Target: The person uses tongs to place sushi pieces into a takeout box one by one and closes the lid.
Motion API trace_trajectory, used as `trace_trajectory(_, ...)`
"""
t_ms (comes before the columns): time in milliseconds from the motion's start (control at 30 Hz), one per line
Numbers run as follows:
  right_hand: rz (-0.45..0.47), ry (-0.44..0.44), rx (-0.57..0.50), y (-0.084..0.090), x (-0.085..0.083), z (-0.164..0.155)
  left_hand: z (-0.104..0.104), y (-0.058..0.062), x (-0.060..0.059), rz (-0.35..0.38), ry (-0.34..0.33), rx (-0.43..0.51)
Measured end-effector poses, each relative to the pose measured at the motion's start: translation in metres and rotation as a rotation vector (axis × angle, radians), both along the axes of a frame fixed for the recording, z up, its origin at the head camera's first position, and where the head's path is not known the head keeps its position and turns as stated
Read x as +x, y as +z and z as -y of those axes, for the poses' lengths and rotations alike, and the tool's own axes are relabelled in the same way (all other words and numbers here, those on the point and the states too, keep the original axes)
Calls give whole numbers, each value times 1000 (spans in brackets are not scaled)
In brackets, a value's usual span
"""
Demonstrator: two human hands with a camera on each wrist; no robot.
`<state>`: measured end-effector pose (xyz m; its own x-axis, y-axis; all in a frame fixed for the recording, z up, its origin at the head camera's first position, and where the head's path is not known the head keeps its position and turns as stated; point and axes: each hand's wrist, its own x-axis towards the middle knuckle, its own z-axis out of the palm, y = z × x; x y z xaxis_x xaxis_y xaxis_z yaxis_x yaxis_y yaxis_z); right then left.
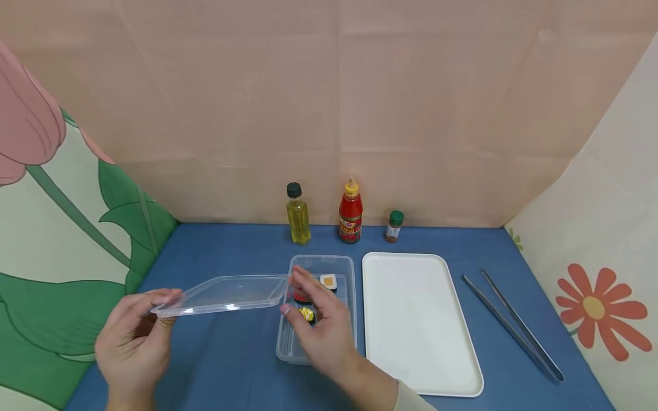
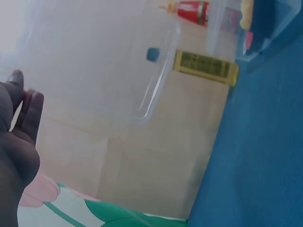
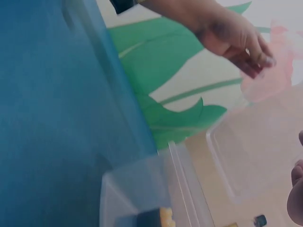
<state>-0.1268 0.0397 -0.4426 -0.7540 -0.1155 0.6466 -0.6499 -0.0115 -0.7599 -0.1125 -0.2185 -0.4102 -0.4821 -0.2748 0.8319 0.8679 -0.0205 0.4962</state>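
A clear plastic lid is held level above the blue table, just left of an open clear container of sushi pieces, leaving the food uncovered. The left hand pinches the lid's left edge; the right hand, arched over the container, pinches its right edge. A white tray lies just beside.

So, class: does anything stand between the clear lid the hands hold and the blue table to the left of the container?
Nothing visible does. The lid hangs between the left hand and right hand, and the blue table beneath it is bare.
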Motion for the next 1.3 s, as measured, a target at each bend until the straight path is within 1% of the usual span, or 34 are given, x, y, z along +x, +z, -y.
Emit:
trace_trajectory(67, 4, -35, 10, 0, -4, -5, -3, 2, 0, 12, -30, 5)
trace_trajectory(167, -22, -100, 38, 0, -10, -11, -6, 3, 0, 36, -61, -4)
trace_trajectory(267, -46, -162, 67, 0, -13, -17, -8, 4, -2, 42, -91, -14)
trace_trajectory(567, -96, -246, 78, 3, -19, -34, -20, 1, -19, 77, -99, -26)
trace_trajectory(667, -94, -280, 97, 5, -19, -42, -25, -2, -24, 94, -111, -29)
trace_trajectory(767, -84, -289, 97, 7, -19, -49, -29, -7, -28, 128, -116, -63)
trace_trajectory(900, -57, -267, 85, 9, -18, -56, -35, -16, -31, 209, -84, -140)
trace_trajectory(1033, -49, -266, 86, 8, -18, -64, -44, -21, -32, 297, -61, -175)
trace_trajectory(1100, -48, -267, 88, 6, -19, -68, -48, -21, -34, 361, -21, -199)
trace_trajectory(1200, -36, -269, 105, 1, -21, -74, -55, -21, -36, 479, 56, -249)
trace_trajectory(1267, -20, -270, 120, -2, -22, -78, -58, -20, -38, 559, 90, -266)
trace_trajectory(1300, -8, -274, 131, -3, -23, -81, -60, -20, -39, 589, 94, -268)
